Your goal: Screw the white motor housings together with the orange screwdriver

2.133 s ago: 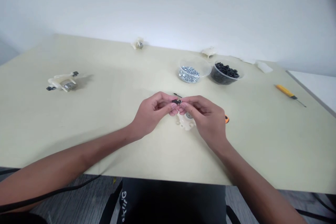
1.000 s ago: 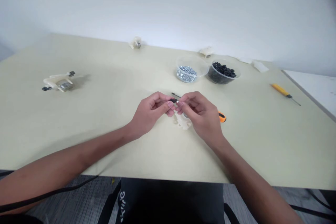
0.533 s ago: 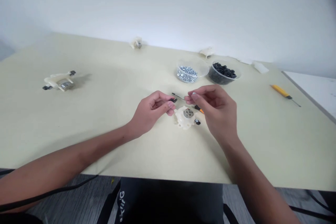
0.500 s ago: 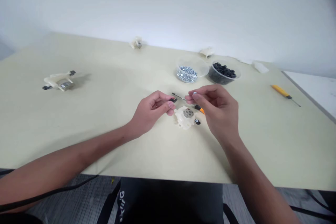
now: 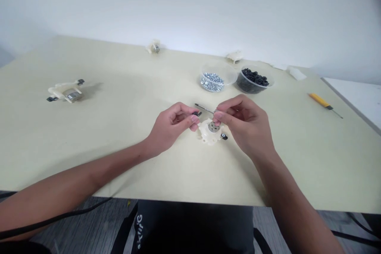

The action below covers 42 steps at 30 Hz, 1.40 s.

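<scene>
My left hand pinches a small black part between thumb and fingertips. My right hand holds a tiny silver fastener at its fingertips, just above the round metal centre of a cream plastic housing. A black piece sits at the housing's right edge. A thin dark screwdriver shaft lies on the table by my fingers, and my right hand hides its orange handle.
Behind my hands stand a clear tub of silver fasteners and a tub of black pieces. Similar cream assemblies lie at left and along the far edge. A yellow-handled screwdriver lies at right.
My hands, together over the housing earlier, have moved apart. My right hand has come down over the housing's metal centre with the silver fastener, and the orange handle is covered again.
</scene>
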Each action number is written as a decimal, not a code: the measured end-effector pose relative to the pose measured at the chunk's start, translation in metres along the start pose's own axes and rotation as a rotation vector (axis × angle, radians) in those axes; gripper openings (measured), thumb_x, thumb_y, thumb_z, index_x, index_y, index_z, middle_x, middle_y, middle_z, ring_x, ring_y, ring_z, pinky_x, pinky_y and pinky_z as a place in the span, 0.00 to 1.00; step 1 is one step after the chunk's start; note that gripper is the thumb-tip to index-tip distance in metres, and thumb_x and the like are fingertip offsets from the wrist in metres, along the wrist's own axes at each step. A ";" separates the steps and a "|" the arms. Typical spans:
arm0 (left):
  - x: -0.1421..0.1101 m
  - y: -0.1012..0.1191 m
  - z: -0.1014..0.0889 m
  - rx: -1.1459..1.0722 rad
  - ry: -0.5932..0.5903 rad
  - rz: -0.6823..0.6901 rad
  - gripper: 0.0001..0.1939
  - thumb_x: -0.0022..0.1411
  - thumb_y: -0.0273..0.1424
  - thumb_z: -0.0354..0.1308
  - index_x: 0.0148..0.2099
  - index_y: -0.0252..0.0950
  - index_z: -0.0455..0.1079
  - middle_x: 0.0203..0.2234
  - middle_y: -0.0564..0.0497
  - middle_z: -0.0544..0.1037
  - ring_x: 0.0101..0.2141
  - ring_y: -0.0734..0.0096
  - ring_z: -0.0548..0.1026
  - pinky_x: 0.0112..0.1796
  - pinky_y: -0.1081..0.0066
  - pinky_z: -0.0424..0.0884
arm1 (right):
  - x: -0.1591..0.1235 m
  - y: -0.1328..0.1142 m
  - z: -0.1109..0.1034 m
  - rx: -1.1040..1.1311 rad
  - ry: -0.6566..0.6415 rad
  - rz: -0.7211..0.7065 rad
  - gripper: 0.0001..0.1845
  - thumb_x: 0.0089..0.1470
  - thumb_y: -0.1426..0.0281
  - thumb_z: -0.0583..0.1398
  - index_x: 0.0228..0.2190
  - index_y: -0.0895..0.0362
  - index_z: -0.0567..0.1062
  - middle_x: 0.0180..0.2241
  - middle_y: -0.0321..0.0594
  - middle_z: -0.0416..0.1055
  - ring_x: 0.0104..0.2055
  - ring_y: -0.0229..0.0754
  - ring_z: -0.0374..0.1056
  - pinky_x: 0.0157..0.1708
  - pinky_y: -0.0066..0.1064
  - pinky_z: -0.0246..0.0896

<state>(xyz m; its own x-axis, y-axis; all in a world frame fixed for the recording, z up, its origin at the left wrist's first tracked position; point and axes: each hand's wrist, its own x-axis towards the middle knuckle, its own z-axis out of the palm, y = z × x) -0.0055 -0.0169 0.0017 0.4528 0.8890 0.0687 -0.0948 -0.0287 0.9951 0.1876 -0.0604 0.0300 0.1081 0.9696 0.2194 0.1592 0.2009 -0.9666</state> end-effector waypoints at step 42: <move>-0.003 0.000 0.001 0.181 -0.028 0.140 0.08 0.65 0.35 0.58 0.40 0.35 0.70 0.29 0.52 0.78 0.31 0.76 0.75 0.33 0.74 0.73 | -0.006 0.000 0.014 0.012 -0.151 0.093 0.10 0.52 0.67 0.67 0.37 0.55 0.76 0.32 0.37 0.77 0.36 0.38 0.75 0.35 0.28 0.71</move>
<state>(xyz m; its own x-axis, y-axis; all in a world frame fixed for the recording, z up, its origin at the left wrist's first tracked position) -0.0060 -0.0205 0.0013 0.4711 0.8577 0.2061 0.0010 -0.2342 0.9722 0.1732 -0.0646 0.0272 -0.0273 0.9938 0.1077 0.1437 0.1105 -0.9834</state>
